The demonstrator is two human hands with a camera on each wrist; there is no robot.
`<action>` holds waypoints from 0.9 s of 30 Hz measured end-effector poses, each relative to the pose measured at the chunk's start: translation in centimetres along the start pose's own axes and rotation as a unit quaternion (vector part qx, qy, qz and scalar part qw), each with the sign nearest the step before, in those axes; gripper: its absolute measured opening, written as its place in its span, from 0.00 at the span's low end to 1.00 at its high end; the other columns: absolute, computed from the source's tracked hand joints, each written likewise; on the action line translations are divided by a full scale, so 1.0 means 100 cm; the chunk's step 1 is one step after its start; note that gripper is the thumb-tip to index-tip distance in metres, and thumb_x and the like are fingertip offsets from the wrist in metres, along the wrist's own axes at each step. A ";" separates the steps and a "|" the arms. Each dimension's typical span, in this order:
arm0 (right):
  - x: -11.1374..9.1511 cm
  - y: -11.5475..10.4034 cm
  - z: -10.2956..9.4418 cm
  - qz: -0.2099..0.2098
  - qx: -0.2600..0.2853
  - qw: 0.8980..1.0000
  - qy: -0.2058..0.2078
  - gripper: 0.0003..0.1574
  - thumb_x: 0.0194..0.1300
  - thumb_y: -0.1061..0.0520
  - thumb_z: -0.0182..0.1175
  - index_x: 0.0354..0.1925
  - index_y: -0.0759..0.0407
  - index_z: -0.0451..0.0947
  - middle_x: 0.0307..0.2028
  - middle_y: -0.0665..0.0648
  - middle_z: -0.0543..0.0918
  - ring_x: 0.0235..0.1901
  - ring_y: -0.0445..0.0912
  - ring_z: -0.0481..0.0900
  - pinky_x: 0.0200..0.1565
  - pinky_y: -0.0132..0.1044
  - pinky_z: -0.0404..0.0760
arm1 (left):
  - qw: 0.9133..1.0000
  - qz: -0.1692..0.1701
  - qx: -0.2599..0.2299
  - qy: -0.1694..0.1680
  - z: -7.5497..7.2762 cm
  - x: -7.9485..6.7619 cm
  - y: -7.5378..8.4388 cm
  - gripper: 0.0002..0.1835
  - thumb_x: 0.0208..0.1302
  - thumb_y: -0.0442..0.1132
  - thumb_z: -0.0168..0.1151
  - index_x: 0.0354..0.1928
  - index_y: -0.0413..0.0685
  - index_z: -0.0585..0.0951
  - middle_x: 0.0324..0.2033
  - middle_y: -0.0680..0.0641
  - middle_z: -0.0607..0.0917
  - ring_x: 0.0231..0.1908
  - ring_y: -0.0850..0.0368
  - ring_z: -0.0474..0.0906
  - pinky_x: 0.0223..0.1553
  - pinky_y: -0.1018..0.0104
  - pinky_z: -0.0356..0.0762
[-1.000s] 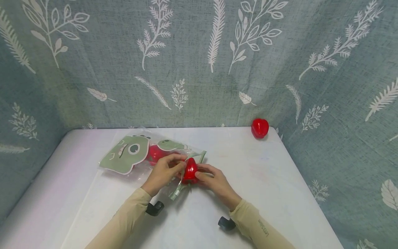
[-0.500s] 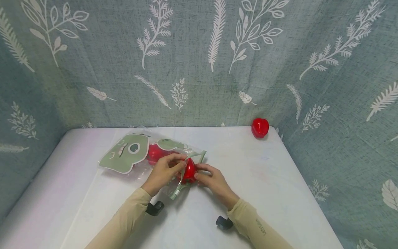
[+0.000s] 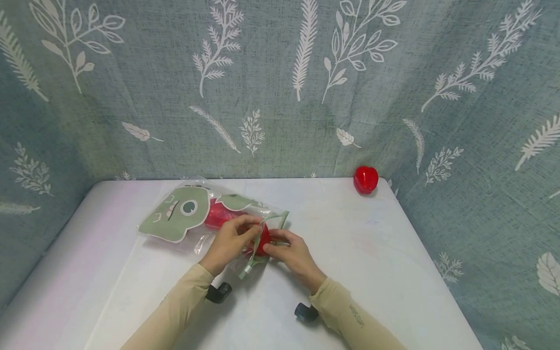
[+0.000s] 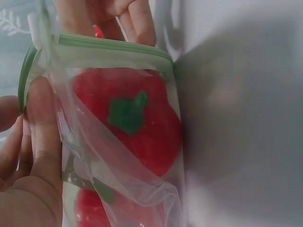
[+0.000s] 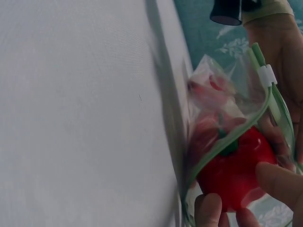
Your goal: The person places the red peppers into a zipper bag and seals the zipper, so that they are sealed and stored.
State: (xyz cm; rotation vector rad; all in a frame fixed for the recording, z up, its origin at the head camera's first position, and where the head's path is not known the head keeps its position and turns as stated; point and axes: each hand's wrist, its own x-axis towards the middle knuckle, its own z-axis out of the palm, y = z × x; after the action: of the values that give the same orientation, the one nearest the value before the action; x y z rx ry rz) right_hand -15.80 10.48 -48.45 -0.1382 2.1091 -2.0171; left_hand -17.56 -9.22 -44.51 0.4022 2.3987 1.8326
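Note:
A clear zip bag (image 3: 175, 221) with a green dinosaur print lies on the table, its green-edged mouth spread toward the right. My left hand (image 3: 232, 243) pinches one side of that mouth, near the white slider (image 5: 267, 75). At the opening, my right hand (image 3: 292, 255) holds a red bell pepper (image 5: 234, 175) with fingers and thumb around it. Most of this pepper is inside the bag; the left wrist view shows its green stem (image 4: 127, 113) through the plastic. Deeper in the bag, more red (image 3: 218, 214) shows, partly covered by the print.
Another red bell pepper (image 3: 365, 180) stands at the far right corner of the white table (image 3: 393, 272). A leaf-patterned curtain (image 3: 271, 136) rises behind and beside the table. Black wrist devices (image 3: 306, 312) sit at both sleeves.
My right hand has moved left, carrying the bell pepper deeper into the bag's mouth. The red contents and print in the bag have shifted slightly. My left hand has stayed in place.

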 end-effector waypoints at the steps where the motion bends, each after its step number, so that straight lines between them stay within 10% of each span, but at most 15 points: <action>1: 0.000 0.000 0.001 0.000 -0.003 1.000 0.003 0.35 0.64 0.56 0.71 0.65 0.65 0.73 0.57 0.66 0.80 0.44 0.50 0.86 0.47 0.48 0.84 | 1.000 0.000 0.005 0.002 0.000 0.000 0.000 0.16 0.71 0.39 0.64 0.58 0.44 0.82 0.46 0.44 0.86 0.42 0.52 0.82 0.42 0.63 0.82; 19: 0.004 0.007 0.012 -0.007 -0.003 1.000 -0.007 0.25 0.66 0.60 0.68 0.59 0.69 0.79 0.50 0.64 0.85 0.45 0.48 0.85 0.48 0.38 0.84 | 1.000 -0.010 -0.001 0.007 -0.001 -0.001 0.002 0.16 0.70 0.41 0.65 0.58 0.46 0.83 0.44 0.45 0.86 0.40 0.51 0.81 0.42 0.62 0.81; 27: 0.005 0.007 0.019 -0.058 -0.097 0.992 -0.052 0.23 0.66 0.67 0.58 0.59 0.63 0.81 0.55 0.60 0.85 0.56 0.51 0.82 0.57 0.39 0.79 | 1.000 -0.006 -0.009 0.014 0.003 0.000 0.001 0.16 0.70 0.38 0.65 0.58 0.44 0.83 0.43 0.44 0.87 0.41 0.53 0.81 0.40 0.66 0.80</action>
State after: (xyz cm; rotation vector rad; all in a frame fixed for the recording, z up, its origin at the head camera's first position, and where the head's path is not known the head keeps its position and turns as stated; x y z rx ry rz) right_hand -15.79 8.51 -49.26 -0.3978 2.2738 -1.8172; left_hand -17.46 -8.90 -44.55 0.3621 2.3938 1.8661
